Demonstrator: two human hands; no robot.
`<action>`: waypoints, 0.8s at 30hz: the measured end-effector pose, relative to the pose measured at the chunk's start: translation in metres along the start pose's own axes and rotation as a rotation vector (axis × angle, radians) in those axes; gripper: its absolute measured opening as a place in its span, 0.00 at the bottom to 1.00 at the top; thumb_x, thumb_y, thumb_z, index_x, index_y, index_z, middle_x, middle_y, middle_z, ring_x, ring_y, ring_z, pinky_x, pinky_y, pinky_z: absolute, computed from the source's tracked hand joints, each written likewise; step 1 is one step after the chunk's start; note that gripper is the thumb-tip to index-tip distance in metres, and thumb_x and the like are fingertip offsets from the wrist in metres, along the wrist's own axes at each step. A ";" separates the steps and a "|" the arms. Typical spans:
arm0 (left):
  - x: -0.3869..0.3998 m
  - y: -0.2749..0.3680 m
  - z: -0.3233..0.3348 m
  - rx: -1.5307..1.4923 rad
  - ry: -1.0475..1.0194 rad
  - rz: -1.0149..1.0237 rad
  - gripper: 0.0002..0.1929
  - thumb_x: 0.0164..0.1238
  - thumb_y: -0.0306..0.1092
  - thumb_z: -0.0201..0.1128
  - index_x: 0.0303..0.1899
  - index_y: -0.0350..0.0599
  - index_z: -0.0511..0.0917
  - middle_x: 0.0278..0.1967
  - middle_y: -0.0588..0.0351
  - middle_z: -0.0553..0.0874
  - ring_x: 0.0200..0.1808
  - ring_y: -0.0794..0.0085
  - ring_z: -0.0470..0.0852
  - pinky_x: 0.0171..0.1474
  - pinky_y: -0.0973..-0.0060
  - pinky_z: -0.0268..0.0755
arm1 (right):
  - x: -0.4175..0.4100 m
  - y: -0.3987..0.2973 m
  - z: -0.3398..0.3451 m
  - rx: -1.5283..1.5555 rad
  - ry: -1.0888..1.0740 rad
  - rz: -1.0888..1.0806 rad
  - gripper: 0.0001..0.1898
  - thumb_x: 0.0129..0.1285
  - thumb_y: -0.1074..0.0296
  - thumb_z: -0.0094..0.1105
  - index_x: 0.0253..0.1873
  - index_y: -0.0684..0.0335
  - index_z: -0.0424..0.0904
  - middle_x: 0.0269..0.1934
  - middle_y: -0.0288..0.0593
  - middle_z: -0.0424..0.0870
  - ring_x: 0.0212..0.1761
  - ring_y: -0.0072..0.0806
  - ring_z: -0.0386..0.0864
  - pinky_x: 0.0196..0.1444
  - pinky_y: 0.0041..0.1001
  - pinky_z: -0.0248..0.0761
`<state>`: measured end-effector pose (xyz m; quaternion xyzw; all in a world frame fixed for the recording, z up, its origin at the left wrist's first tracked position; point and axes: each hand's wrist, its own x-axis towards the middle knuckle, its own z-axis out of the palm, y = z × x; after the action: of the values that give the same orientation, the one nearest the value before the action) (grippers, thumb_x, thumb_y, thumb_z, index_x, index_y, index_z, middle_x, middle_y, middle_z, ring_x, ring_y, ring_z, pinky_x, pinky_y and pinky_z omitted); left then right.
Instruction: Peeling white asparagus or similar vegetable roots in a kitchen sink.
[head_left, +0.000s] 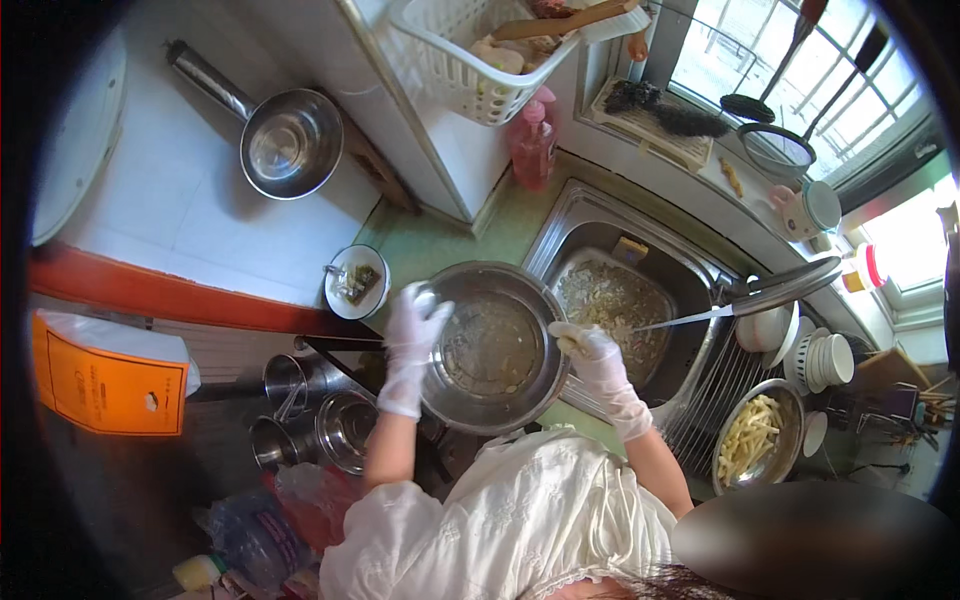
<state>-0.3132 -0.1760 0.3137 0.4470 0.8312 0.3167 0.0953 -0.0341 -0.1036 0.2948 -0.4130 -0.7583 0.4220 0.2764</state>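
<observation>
A round metal basin (491, 349) is in front of my body, with cloudy water and small scraps in it. My left hand (411, 349), in a thin white glove, is at its left rim, blurred, with thumb and forefinger spread. Something shiny shows between them, and I cannot tell whether it is held. Over the right rim, my gloved right hand (600, 364) pinches a small pale piece (571, 337), possibly food. Beside it, the steel sink (551, 259) contains scraps in water. A thin stream runs into it from the faucet (780, 285).
A white dish (379, 277) with dark green contents stands left of the basin. A metal bowl of cut potato strips (750, 439) sits at right, near stacked white bowls (829, 360). A soap bottle (532, 146) stands behind. A steel pan (292, 142) hangs at upper left.
</observation>
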 end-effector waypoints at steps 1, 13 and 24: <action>-0.006 -0.034 -0.011 0.100 0.062 -0.066 0.28 0.48 0.42 0.73 0.51 0.45 0.73 0.44 0.47 0.81 0.46 0.54 0.80 0.48 0.62 0.72 | 0.004 -0.005 0.008 0.024 -0.091 -0.013 0.12 0.58 0.71 0.59 0.48 0.59 0.81 0.40 0.47 0.84 0.44 0.39 0.80 0.47 0.31 0.73; -0.062 -0.146 0.022 -0.561 -0.160 -0.561 0.23 0.52 0.30 0.72 0.49 0.37 0.73 0.40 0.57 0.81 0.38 0.76 0.78 0.47 0.76 0.71 | -0.013 0.032 0.047 0.222 0.309 0.013 0.33 0.55 0.81 0.59 0.67 0.67 0.59 0.57 0.52 0.74 0.58 0.36 0.73 0.58 0.30 0.67; -0.008 0.008 0.055 -1.073 -0.389 -0.363 0.27 0.51 0.18 0.66 0.55 0.37 0.68 0.47 0.53 0.78 0.44 0.70 0.80 0.48 0.74 0.75 | -0.066 0.131 0.010 0.737 0.396 0.640 0.19 0.57 0.83 0.50 0.56 0.67 0.72 0.44 0.38 0.80 0.43 0.23 0.76 0.49 0.23 0.68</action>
<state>-0.2793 -0.1549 0.2747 0.2373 0.5856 0.5830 0.5107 0.0426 -0.1247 0.1714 -0.5709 -0.3287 0.6381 0.3985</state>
